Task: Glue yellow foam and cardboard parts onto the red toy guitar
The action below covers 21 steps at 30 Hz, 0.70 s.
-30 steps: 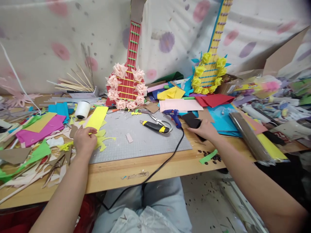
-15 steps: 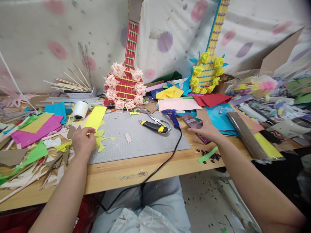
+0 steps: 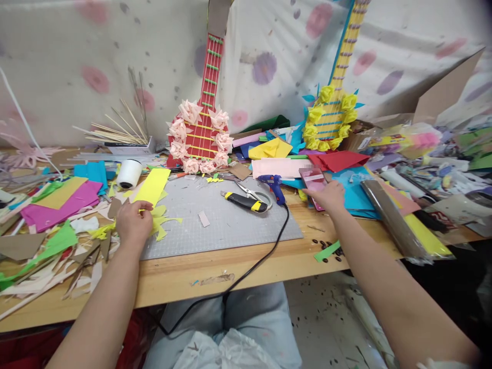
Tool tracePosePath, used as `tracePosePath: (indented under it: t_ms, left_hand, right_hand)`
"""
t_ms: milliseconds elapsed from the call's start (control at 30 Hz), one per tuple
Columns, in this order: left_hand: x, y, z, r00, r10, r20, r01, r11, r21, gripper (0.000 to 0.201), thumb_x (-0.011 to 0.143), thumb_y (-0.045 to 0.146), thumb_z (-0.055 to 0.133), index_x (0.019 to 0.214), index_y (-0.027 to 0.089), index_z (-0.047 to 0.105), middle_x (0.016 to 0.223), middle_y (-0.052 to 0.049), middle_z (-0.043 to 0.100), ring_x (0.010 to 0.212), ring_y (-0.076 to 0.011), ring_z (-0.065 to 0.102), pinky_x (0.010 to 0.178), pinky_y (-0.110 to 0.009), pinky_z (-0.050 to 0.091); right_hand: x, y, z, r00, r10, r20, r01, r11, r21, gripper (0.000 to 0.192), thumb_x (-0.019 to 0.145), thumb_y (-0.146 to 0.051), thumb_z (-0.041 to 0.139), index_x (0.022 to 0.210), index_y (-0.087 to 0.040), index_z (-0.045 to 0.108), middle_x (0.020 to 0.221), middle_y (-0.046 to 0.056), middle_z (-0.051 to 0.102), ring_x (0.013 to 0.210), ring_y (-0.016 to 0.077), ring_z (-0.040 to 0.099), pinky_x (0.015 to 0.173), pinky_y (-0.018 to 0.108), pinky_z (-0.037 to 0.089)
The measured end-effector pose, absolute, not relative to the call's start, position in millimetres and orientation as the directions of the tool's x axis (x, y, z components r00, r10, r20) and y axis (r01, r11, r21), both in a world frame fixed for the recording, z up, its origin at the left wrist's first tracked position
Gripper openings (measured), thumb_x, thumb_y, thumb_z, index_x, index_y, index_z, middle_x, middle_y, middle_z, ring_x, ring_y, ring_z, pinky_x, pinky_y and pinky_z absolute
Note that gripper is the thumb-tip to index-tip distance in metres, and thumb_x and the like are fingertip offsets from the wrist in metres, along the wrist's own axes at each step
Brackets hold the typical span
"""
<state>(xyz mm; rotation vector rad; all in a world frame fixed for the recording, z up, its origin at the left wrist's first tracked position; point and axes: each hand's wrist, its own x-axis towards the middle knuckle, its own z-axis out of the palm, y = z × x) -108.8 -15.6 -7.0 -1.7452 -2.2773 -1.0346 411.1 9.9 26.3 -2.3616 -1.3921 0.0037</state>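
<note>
The left hand [image 3: 134, 223] rests loosely curled at the mat's [image 3: 226, 220] nine o'clock edge, fingertips pinching the lower end of the yellow strip [image 3: 152, 187]. The strip lies flat, its long axis running from the hand up toward one o'clock, the far end near the white spool [image 3: 129, 173]. Jagged yellow scraps [image 3: 163, 223] lie just beside the hand at its three o'clock.

The right hand [image 3: 329, 196] lies palm down at the mat's two o'clock corner, fingers partly spread over the near end of the phone [image 3: 313, 180]; whether they grip it or only press on it cannot be told. The phone lies screen up on the table [image 3: 246, 269], partly on blue paper [image 3: 351, 192], long axis pointing from the hand toward eleven o'clock.

A second ago the phone was tilted up in the right hand, dark back showing, lower and nearer the table edge; half a second ago it was turned screen up. Now it sits farther back, close beside the glue gun [image 3: 273, 185]. The left hand and strip have not moved. Knife [image 3: 245, 201] and scissors [image 3: 254, 194] lie as before.
</note>
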Motion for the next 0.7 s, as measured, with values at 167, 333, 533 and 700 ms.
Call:
tracePosePath:
  t_ms: [167,333,533,700]
  left_hand:
    - [-110.3,-14.9,-8.6,-0.338,0.820,0.462,0.889,0.118,0.442,0.019,0.065,0.012,0.046,0.072,0.020,0.061,0.076,-0.007,0.063,0.085,-0.0262,0.058,0.081,-0.041,0.046]
    - [-109.0,-15.6,-7.1,-0.336,0.831,0.444,0.890,0.127,0.437,0.019,0.067,0.012,0.046,0.076,0.018,0.062,0.081,-0.007,0.064,0.085,-0.0258,0.058,0.080,-0.039,0.045]
    - [-104.2,-17.0,-4.6,-0.345,0.879,0.330,0.890,0.195,0.412,0.020,0.067,0.016,0.048,0.080,0.019,0.063,0.079,-0.008,0.064,0.084,-0.0277,0.059,0.079,-0.040,0.045]
    - [-105.7,-18.3,-6.5,-0.309,0.874,0.375,0.913,0.161,0.376,0.026,0.071,0.019,0.045,0.089,0.017,0.064,0.089,-0.010,0.065,0.095,-0.0277,0.057,0.084,-0.038,0.043]
  right_hand:
    - [393.7,26.8,12.7,0.588,0.765,0.263,0.808,-0.546,-0.219,0.093,0.057,-0.067,0.062,0.121,-0.003,0.040,0.124,0.030,0.041,0.117,0.0425,0.038,0.093,0.051,0.033]
    - [387.8,19.0,10.7,0.576,0.790,0.211,0.818,-0.555,-0.154,0.093,0.060,-0.069,0.058,0.121,-0.001,0.043,0.127,0.029,0.040,0.119,0.0411,0.037,0.094,0.048,0.033]
    - [388.8,5.6,8.2,0.506,0.838,0.204,0.863,-0.494,-0.108,0.093,0.064,-0.069,0.055,0.127,-0.003,0.038,0.127,0.029,0.041,0.119,0.0406,0.039,0.091,0.048,0.034]
    - [376.4,-12.2,37.0,0.407,0.898,0.167,0.911,-0.413,0.002,0.067,0.078,-0.057,0.048,0.121,-0.006,0.047,0.121,0.025,0.049,0.116,0.0377,0.043,0.087,0.044,0.038]
